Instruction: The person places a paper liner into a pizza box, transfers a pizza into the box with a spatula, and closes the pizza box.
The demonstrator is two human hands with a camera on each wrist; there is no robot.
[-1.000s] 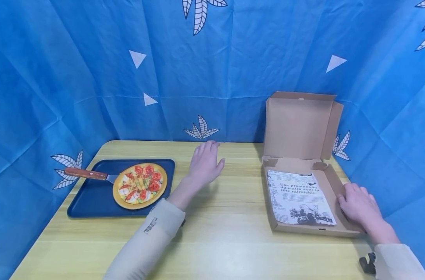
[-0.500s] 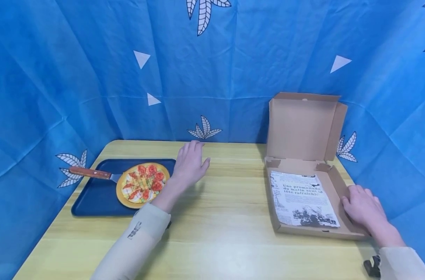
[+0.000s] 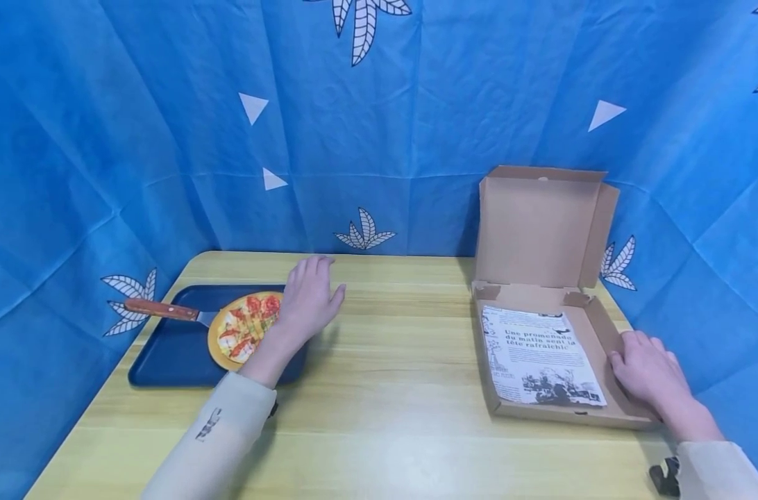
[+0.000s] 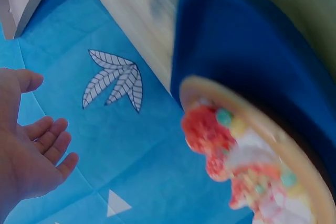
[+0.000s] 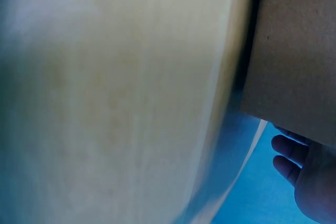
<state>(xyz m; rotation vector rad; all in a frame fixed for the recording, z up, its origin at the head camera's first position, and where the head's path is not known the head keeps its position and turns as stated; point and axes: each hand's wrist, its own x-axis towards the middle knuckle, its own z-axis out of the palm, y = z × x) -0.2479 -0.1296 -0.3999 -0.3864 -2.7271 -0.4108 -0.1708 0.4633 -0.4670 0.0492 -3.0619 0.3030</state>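
Nearest, a pale left sleeve [image 3: 210,430] and a pale right sleeve [image 3: 719,469] reach in over a light wooden table [image 3: 404,389]; a black clip [image 3: 665,476] sits at the right cuff; just beyond it the right hand [image 3: 649,364] holds the right wall of an open cardboard box [image 3: 541,411], thumb at the inner side and the other fingers over the outer side, clamped on the cardboard; the box stands on the right of the table, and a printed paper [image 3: 538,357] lies in it; on the left, well apart from the box, a blue tray [image 3: 179,357] lies on the table with a round pizza [image 3: 244,326] on its right part; the left hand [image 3: 310,295] hangs by the tray's right side, hiding the pizza's right part from the head view, its fingers loosely bent and close together, the thumb apart from them; a spatula [image 3: 169,311] has its blade at the pizza's left edge, whether under it I cannot tell, and its wooden handle passes the tray's left rim; farther, the box's lid [image 3: 538,229] stands raised; farthest hangs a blue cloth [image 3: 379,125] with white leaves and triangles.
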